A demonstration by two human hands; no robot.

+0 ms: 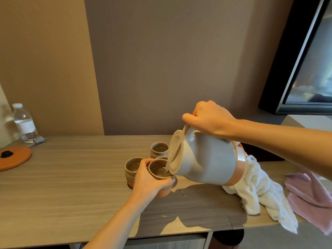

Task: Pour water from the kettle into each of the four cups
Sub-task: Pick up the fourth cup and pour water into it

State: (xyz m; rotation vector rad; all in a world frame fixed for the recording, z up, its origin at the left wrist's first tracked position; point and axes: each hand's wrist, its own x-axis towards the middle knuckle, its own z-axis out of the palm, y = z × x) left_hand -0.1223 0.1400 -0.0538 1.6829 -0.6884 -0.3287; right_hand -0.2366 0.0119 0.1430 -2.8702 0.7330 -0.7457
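My right hand (209, 118) grips the handle of a grey kettle (206, 159) with an orange base band. The kettle is tipped left, its spout over the near cup (159, 170). My left hand (150, 180) wraps around that brown cup with an orange foot, and water shows inside it. A second cup (133, 167) stands just to its left. A third cup (159, 149) stands behind. The rim of a fourth cup (161, 157) peeks out between them, mostly hidden by the kettle lid.
A white towel (256, 191) and a pink cloth (310, 193) lie on the wooden counter (71, 177) at right. An orange kettle base (14, 158) and a water bottle (24, 123) sit far left. A screen (305, 60) hangs at upper right.
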